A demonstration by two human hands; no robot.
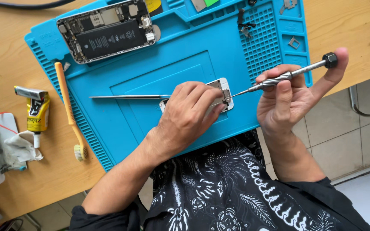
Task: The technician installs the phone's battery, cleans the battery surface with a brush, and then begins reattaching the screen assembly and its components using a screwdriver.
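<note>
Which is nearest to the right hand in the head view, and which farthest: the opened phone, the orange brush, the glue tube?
From the right hand:
1. Opened phone, at the mat's top left.
2. Orange brush, along the mat's left edge.
3. Glue tube, on the wooden table, farthest left.

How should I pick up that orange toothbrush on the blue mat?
Probably pinch the orange toothbrush around the middle of its long handle, coming down from above. It lies flat along the blue mat's left edge, bristle head toward the person, and the mid-handle looks free of other things.
</note>
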